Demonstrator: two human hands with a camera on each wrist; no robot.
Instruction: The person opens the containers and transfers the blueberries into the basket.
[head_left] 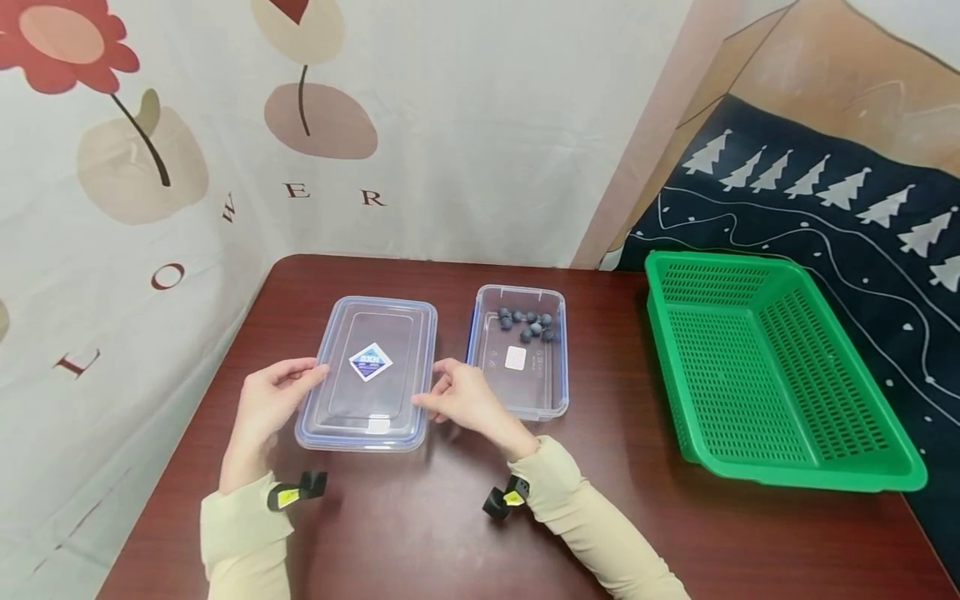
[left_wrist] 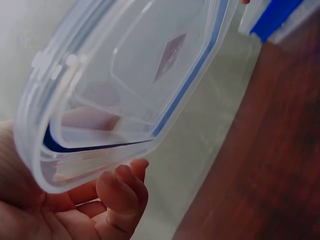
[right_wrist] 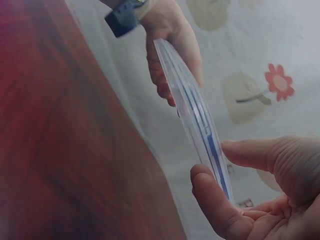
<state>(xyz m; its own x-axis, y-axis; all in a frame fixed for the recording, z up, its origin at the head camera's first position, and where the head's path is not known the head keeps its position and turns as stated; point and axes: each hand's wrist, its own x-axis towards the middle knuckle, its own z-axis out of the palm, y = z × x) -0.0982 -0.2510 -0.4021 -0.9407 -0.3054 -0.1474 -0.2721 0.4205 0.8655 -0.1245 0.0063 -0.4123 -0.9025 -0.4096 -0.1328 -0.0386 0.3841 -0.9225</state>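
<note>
head view: both hands hold a clear lid (head_left: 369, 375) above the table (head_left: 420, 533).
left hand (head_left: 266, 408) and right hand (head_left: 465, 400) pinch its opposite long edges.

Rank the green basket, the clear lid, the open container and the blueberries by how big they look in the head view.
1. Green basket
2. Lid, held above the table, so nearer the camera
3. Container, close to the lid
4. Blueberries

On the flowered wall cloth (head_left: 450, 125) you can read the scattered letters L, O, W, E, R. The lid's diamond sticker (head_left: 371, 362) is illegible.
</note>
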